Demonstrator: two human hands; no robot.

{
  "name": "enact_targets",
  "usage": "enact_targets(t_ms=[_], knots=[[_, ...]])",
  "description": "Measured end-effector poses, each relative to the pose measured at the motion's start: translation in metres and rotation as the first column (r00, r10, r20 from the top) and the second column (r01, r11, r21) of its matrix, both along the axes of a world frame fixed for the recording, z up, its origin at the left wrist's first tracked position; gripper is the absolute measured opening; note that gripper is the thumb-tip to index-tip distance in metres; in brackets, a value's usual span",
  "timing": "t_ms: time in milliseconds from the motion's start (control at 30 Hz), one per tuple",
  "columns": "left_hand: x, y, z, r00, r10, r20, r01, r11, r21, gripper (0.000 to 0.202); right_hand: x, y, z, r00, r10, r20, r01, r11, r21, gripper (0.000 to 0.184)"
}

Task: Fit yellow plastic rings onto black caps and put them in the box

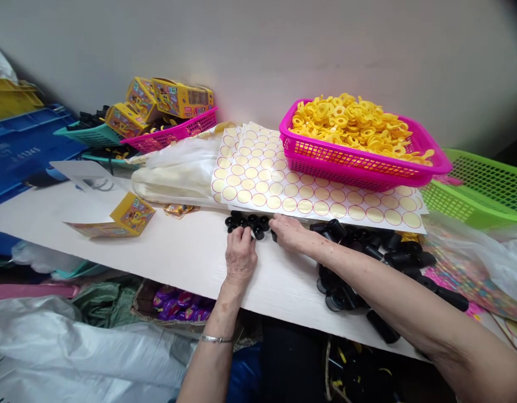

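A tight cluster of small black plastic cylinders (253, 221) stands upright on the white table, their open round ends facing up. At the near side of this cluster my left hand (240, 254) has its fingers curled in; what they hold, if anything, is hidden. My right hand (290, 234) is at the cluster's right side, its fingers closed on a black plastic cylinder, of which a small part shows below them. Under and beside my right forearm lies a loose heap of longer black cylinders (344, 296).
Sheets of round stickers (290, 205) lie behind my hands, under a pink basket (338, 168) of yellow plastic pieces. A folded-open yellow box (135, 215) sits to the left. A green basket (464, 196) is at right; a carton of purple items (183, 305) is below the table edge.
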State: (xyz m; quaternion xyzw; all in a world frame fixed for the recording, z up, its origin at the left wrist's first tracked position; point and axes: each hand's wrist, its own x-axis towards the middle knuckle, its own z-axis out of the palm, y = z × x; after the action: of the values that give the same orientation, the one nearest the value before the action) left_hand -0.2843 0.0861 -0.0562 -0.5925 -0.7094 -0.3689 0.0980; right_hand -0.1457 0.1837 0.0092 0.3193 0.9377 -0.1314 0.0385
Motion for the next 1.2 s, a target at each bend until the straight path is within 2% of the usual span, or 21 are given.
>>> enact_targets(t_ms=[67, 133, 167, 233, 300, 333, 400, 467, 500, 533, 567, 600, 667, 700, 733, 800, 867, 933, 1033, 1100, 1200], knots=[[0.002, -0.004, 0.002, 0.978, 0.062, 0.2, -0.071, 0.997, 0.039, 0.024, 0.001, -0.001, 0.003, 1.0, -0.015, -0.017, 0.015, 0.999, -0.03, 0.027], [0.006, -0.01, 0.006, 0.862, 0.071, 0.502, -0.127, 0.989, 0.078, 0.024, 0.005, -0.006, 0.007, 0.998, -0.057, -0.028, 0.057, 0.998, -0.027, 0.027], [0.008, -0.013, 0.008, 0.747, 0.041, 0.663, -0.133, 0.987, 0.088, 0.026, 0.007, -0.01, 0.01, 0.996, -0.083, -0.033, 0.083, 0.996, -0.012, 0.028], [0.013, -0.016, 0.013, 0.421, -0.056, 0.905, -0.095, 0.99, 0.105, 0.03, 0.012, -0.02, 0.015, 0.99, -0.118, -0.071, 0.12, 0.993, 0.022, 0.027], [0.018, -0.016, 0.018, 0.084, -0.138, 0.987, -0.013, 0.99, 0.14, 0.028, 0.015, -0.03, 0.019, 0.984, -0.084, -0.156, 0.085, 0.996, 0.0, 0.022], [0.02, -0.016, 0.021, -0.049, -0.163, 0.985, 0.032, 0.986, 0.164, 0.026, 0.015, -0.034, 0.021, 0.975, -0.053, -0.216, 0.045, 0.998, -0.038, 0.021], [0.022, -0.015, 0.025, -0.224, -0.198, 0.954, 0.105, 0.968, 0.226, 0.022, 0.012, -0.041, 0.024, 0.941, -0.012, -0.339, -0.033, 0.991, -0.128, 0.018], [0.022, -0.015, 0.027, -0.28, -0.209, 0.937, 0.149, 0.955, 0.257, 0.024, 0.007, -0.045, 0.024, 0.913, -0.031, -0.406, -0.049, 0.981, -0.185, 0.015], [0.021, -0.017, 0.027, -0.255, -0.201, 0.946, 0.157, 0.957, 0.245, 0.027, 0.003, -0.045, 0.023, 0.91, -0.053, -0.412, -0.03, 0.981, -0.192, 0.015], [0.018, -0.019, 0.027, -0.181, -0.186, 0.966, 0.161, 0.963, 0.216, 0.03, 0.0, -0.044, 0.021, 0.912, -0.075, -0.403, -0.002, 0.982, -0.188, 0.016], [0.015, -0.021, 0.026, -0.069, -0.161, 0.985, 0.173, 0.97, 0.171, 0.035, -0.003, -0.042, 0.019, 0.919, -0.096, -0.383, 0.029, 0.984, -0.179, 0.017], [0.011, -0.022, 0.024, 0.085, -0.134, 0.987, 0.177, 0.977, 0.118, 0.038, -0.006, -0.04, 0.016, 0.927, -0.112, -0.357, 0.054, 0.984, -0.169, 0.019], [0.005, -0.022, 0.021, 0.415, -0.087, 0.905, 0.226, 0.974, -0.01, 0.044, -0.011, -0.033, 0.009, 0.946, -0.118, -0.302, 0.07, 0.984, -0.163, 0.02], [0.003, -0.02, 0.019, 0.555, -0.069, 0.829, 0.235, 0.969, -0.076, 0.046, -0.012, -0.031, 0.006, 0.956, -0.1, -0.277, 0.055, 0.984, -0.167, 0.02], [0.002, -0.017, 0.018, 0.665, -0.055, 0.745, 0.232, 0.963, -0.136, 0.048, -0.013, -0.029, 0.004, 0.965, -0.071, -0.252, 0.027, 0.985, -0.173, 0.019], [0.004, -0.008, 0.014, 0.815, -0.029, 0.579, 0.18, 0.962, -0.205, 0.047, -0.01, -0.027, 0.005, 0.979, -0.001, -0.206, -0.034, 0.985, -0.169, 0.018], [0.006, 0.001, 0.008, 0.897, 0.018, 0.442, 0.085, 0.974, -0.211, 0.042, 0.001, -0.029, 0.013, 0.984, 0.015, -0.179, -0.031, 0.996, -0.087, 0.019], [0.005, 0.007, 0.001, 0.934, 0.085, 0.348, -0.015, 0.98, -0.199, 0.038, 0.019, -0.032, 0.023, 0.983, -0.058, -0.172, 0.072, 0.995, 0.075, 0.022], [0.0, 0.008, -0.007, 0.956, 0.129, 0.264, -0.072, 0.974, -0.215, 0.035, 0.054, -0.032, 0.035, 0.953, -0.269, -0.139, 0.299, 0.913, 0.278, 0.029], [0.003, 0.003, -0.004, 0.975, 0.146, 0.166, -0.113, 0.975, -0.193, 0.036, 0.076, -0.029, 0.037, 0.917, -0.39, -0.087, 0.397, 0.861, 0.318, 0.037], [0.025, -0.003, 0.012, 0.984, 0.176, 0.011, -0.175, 0.984, -0.019, 0.032, 0.096, -0.023, 0.033, 0.873, -0.488, 0.0, 0.475, 0.85, 0.228, 0.047]])
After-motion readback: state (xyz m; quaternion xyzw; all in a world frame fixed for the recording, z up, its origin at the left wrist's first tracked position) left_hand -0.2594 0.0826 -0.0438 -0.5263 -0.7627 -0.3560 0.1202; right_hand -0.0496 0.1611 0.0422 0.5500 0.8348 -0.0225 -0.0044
